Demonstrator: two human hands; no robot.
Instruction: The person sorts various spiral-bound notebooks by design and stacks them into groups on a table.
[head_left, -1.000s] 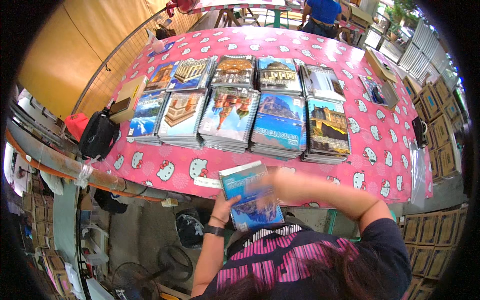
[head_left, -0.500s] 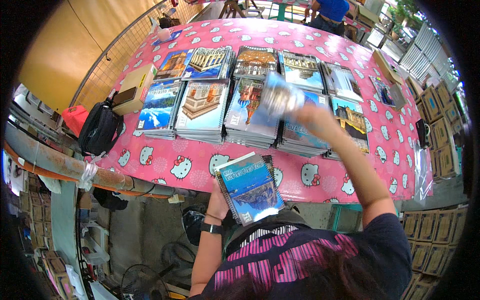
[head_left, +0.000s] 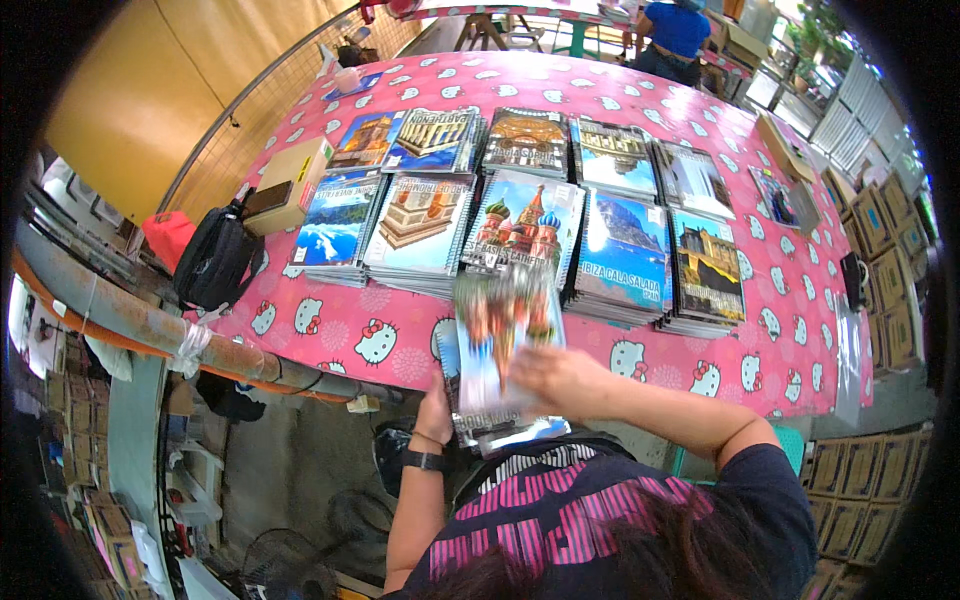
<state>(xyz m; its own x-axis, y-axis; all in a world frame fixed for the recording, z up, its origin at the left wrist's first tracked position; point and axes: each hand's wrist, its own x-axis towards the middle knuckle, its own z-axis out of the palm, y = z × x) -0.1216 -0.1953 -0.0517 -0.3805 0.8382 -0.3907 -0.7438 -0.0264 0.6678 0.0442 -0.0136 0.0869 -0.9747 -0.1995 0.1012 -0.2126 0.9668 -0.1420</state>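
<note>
Right hand (head_left: 560, 383) was closed on a cathedral-cover notebook (head_left: 503, 340), held over lower notebooks (head_left: 515, 438) gripped by the left hand (head_left: 433, 412), at the pink table's (head_left: 410, 365) near edge; title lettering was partly blurred.

The right hand (head_left: 565, 384), over the stacks half a second ago, is now bringing a blurred notebook with a domed cathedral (head_left: 500, 330) over the left hand's bundle (head_left: 530, 437), where a blue seascape cover was facing up. On the cathedral stack (head_left: 527, 215), the top cover's domes are now pointing away from the person, not toward them. The seascape stack (head_left: 622, 240) is showing clear of the arm.
</note>
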